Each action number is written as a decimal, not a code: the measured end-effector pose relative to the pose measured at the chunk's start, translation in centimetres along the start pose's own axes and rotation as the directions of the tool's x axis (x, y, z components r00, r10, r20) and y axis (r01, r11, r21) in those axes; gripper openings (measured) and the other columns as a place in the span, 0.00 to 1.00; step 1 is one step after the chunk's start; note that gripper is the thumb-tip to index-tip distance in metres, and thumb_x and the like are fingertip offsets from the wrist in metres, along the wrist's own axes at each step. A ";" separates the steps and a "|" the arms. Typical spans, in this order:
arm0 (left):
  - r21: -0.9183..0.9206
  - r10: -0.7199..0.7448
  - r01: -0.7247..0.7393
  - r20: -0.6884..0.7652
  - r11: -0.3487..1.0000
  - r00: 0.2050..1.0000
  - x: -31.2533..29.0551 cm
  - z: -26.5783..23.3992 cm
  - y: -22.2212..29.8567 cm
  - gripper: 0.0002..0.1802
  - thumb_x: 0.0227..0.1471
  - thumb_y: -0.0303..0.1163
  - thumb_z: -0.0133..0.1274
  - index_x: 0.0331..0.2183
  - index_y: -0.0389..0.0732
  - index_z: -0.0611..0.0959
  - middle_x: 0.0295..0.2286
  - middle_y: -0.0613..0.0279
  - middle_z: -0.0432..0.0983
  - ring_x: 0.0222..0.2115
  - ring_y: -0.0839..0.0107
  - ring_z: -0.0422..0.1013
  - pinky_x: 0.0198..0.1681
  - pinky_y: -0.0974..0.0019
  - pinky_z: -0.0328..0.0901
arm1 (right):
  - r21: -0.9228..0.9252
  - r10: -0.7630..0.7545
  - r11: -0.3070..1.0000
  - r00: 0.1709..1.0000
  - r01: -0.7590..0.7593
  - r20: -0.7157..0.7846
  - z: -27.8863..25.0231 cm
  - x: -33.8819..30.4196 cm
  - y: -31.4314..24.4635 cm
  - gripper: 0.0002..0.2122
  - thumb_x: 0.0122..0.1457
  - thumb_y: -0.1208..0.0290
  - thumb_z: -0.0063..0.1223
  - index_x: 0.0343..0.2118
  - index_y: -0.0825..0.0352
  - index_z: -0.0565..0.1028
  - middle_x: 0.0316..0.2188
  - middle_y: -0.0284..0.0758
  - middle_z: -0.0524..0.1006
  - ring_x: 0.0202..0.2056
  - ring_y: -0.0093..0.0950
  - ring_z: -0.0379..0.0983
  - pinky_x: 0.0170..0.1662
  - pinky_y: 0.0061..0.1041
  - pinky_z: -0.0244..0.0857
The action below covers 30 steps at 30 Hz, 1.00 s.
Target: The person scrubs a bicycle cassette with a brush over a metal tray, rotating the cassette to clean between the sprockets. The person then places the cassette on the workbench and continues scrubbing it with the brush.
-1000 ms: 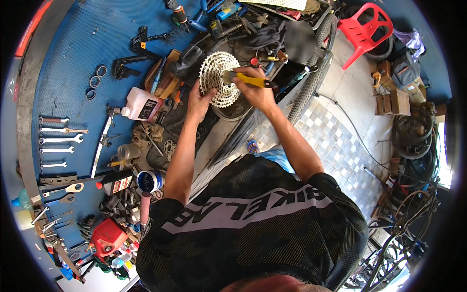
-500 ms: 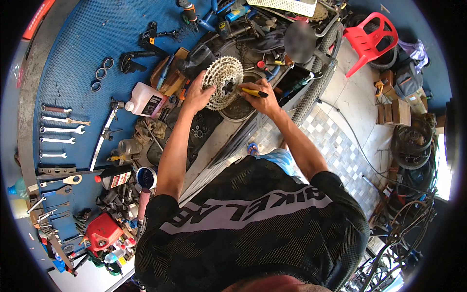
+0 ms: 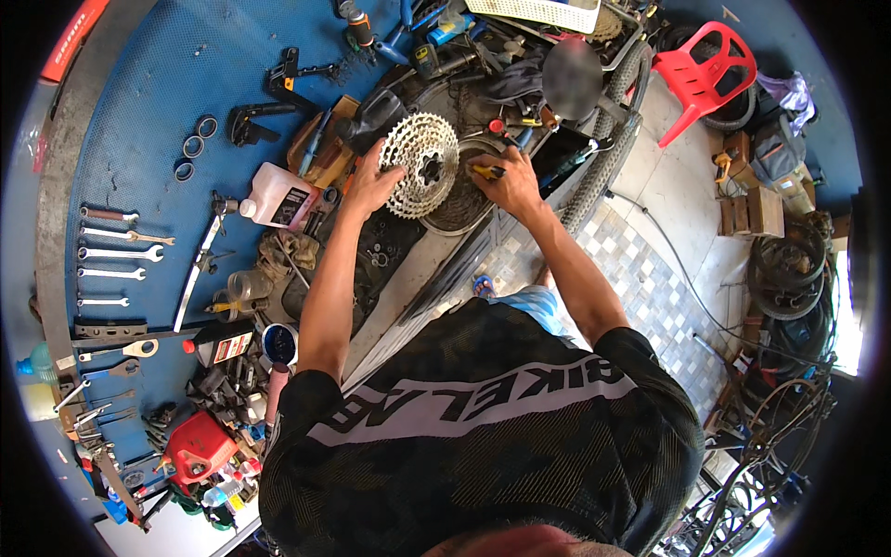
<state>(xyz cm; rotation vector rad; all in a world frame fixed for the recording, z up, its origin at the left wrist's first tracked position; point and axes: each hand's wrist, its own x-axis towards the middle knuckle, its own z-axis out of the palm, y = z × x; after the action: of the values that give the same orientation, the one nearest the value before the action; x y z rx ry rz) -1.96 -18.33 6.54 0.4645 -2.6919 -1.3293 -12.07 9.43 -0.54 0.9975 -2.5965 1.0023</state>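
Observation:
A silver bicycle cassette (image 3: 406, 176) is tilted up in front of me, its stacked toothed rings and dark centre showing. My left hand (image 3: 373, 186) grips its left edge, thumb on the face. Just right of it, my right hand (image 3: 512, 186) is closed around a slim yellow-and-black tool (image 3: 488, 172), most of it hidden by the fingers. The tool's tip is apart from the cassette; its exact kind cannot be made out. Below and behind both hands lies a round, shallow metal pan (image 3: 455, 228) with a dark, dirty inside.
A pink-liquid jug (image 3: 278, 197) stands left of my left forearm. Wrenches (image 3: 121, 252) and bearing-like rings (image 3: 192, 147) lie on the blue mat. Behind the pan are cluttered tools and a white basket (image 3: 548, 13). A bicycle tyre (image 3: 587, 190) and red chair (image 3: 710, 79) are to the right.
The cassette has shifted slightly left and down with my left hand. My right hand has turned and drawn a little right, so the yellow-and-black tool is farther from the cassette and more covered.

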 end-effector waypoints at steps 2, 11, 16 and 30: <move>-0.005 0.032 -0.032 0.074 0.999 0.997 0.3 -0.8 -2.9 0.47 0.54 0.41 0.63 0.69 0.36 0.64 0.62 0.43 0.68 0.63 0.54 0.66 0.63 0.55 0.63 | -0.106 0.048 0.994 0.986 -0.031 0.158 -1.1 0.0 -0.5 0.15 0.60 0.53 0.63 0.49 0.48 0.84 0.40 0.36 0.83 0.48 0.33 0.73 0.55 0.37 0.63; 0.159 0.133 -0.156 0.146 0.975 0.980 0.1 -0.4 6.9 0.36 0.53 0.26 0.59 0.63 0.40 0.70 0.53 0.49 0.77 0.53 0.62 0.74 0.58 0.57 0.67 | 0.490 0.161 0.866 0.984 -0.101 -0.081 -3.0 3.3 -7.8 0.14 0.60 0.58 0.67 0.47 0.54 0.84 0.38 0.42 0.83 0.40 0.42 0.77 0.48 0.38 0.72; 0.040 0.269 -0.273 0.091 0.961 0.959 0.9 0.8 4.3 0.37 0.52 0.28 0.61 0.63 0.41 0.70 0.52 0.47 0.78 0.53 0.54 0.75 0.58 0.56 0.68 | 0.594 0.305 0.770 0.952 -0.233 -0.023 0.7 2.8 -3.2 0.15 0.59 0.59 0.65 0.48 0.57 0.84 0.38 0.47 0.82 0.41 0.47 0.78 0.46 0.41 0.72; 0.081 0.222 -0.232 0.120 0.969 0.968 0.9 0.7 5.7 0.36 0.50 0.27 0.60 0.62 0.39 0.71 0.52 0.47 0.77 0.53 0.55 0.75 0.58 0.56 0.67 | 0.691 0.338 0.686 0.941 -0.229 -0.024 -0.8 3.7 -5.8 0.16 0.60 0.60 0.66 0.49 0.58 0.84 0.37 0.45 0.82 0.40 0.39 0.80 0.46 0.35 0.74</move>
<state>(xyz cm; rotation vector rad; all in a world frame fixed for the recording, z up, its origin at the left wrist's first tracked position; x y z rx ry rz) -4.25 -14.86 10.59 0.0863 -2.8024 -1.2023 -11.12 4.85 4.61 0.5760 -2.3048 2.1306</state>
